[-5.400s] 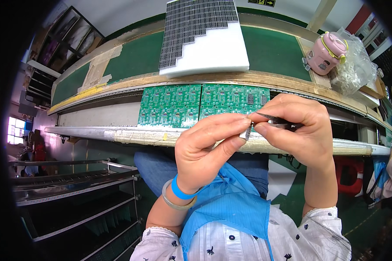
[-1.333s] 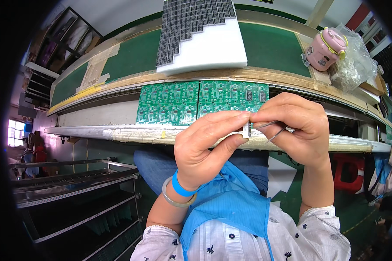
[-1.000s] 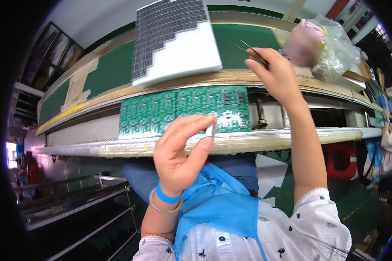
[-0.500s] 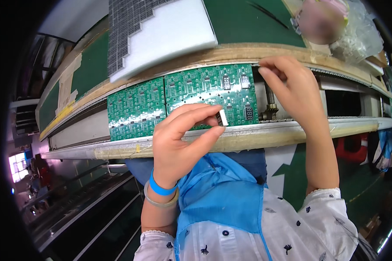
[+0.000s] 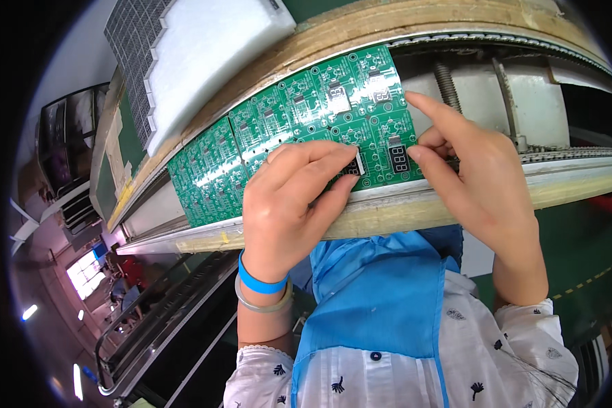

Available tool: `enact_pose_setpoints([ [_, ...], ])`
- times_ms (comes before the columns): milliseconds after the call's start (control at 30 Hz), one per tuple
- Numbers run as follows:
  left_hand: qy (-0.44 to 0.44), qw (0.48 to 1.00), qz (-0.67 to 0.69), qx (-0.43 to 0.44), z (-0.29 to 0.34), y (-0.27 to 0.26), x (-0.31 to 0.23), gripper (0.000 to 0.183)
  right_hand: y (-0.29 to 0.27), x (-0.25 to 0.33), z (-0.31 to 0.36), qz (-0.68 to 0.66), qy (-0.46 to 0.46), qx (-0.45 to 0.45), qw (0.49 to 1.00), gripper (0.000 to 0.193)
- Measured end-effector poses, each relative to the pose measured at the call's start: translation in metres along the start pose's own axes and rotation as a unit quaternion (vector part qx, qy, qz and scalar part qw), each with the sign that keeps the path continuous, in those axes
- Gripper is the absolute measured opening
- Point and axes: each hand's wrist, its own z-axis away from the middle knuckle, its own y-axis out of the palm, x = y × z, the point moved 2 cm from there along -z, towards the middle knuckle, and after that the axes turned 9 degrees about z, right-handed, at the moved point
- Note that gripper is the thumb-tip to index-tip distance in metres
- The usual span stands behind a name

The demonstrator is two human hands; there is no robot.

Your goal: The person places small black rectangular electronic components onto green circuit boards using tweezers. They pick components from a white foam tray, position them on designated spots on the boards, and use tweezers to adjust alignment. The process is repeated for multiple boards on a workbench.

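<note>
A green circuit board panel [image 5: 289, 122] lies between two rails, with a second green panel [image 5: 202, 173] against its left edge. Between thumb and fingertips, my left hand [image 5: 285, 194] pinches a digit display [image 5: 358, 164] with a white side, down at the panel's near row; the fingers hide part of it. My right hand [image 5: 472, 160] is open at the panel's right edge. Its index fingertip is by that edge, and its thumb tip is beside a black-faced digit display [image 5: 400, 160] on the board. Two more displays, one [image 5: 338, 98] left of the other [image 5: 379, 92], sit in the far row.
Beyond the far rail, a white foam block [image 5: 214, 58] carries rows of dark parts [image 5: 130, 51]. The wooden-edged near rail [image 5: 401, 211] runs in front of me. Right of the panel are a threaded rod [image 5: 447, 87] and a chain [image 5: 510, 46].
My left hand has lowered the display from above the near rail onto the panel. My right hand has come down and nearer, from the far rail to the panel's right edge. The view has turned.
</note>
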Motion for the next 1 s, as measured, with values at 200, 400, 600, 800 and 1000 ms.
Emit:
enact_pose_setpoints([
  [200, -0.003, 1.0, -0.004, 0.023, -0.003, 0.0, -0.004, 0.033, -0.002, -0.001, 0.0, 0.017, -0.014, -0.016, 1.0, 0.051],
  [400, -0.011, 0.999, -0.021, 0.043, -0.004, 0.0, -0.008, 0.036, -0.002, -0.003, 0.001, 0.01, -0.025, -0.03, 0.999, 0.051],
  [600, -0.012, 0.998, -0.024, 0.054, -0.005, 0.0, -0.01, 0.036, 0.001, -0.008, 0.003, -0.008, -0.059, -0.062, 0.996, 0.049],
  [800, -0.018, 0.998, -0.032, 0.059, -0.005, 0.0, -0.011, 0.036, 0.003, -0.012, 0.006, -0.022, -0.064, -0.075, 0.995, 0.047],
  [1000, -0.012, 0.999, -0.022, 0.023, -0.005, 0.003, -0.009, 0.03, 0.0, -0.01, 0.005, -0.021, -0.061, -0.068, 0.996, 0.047],
])
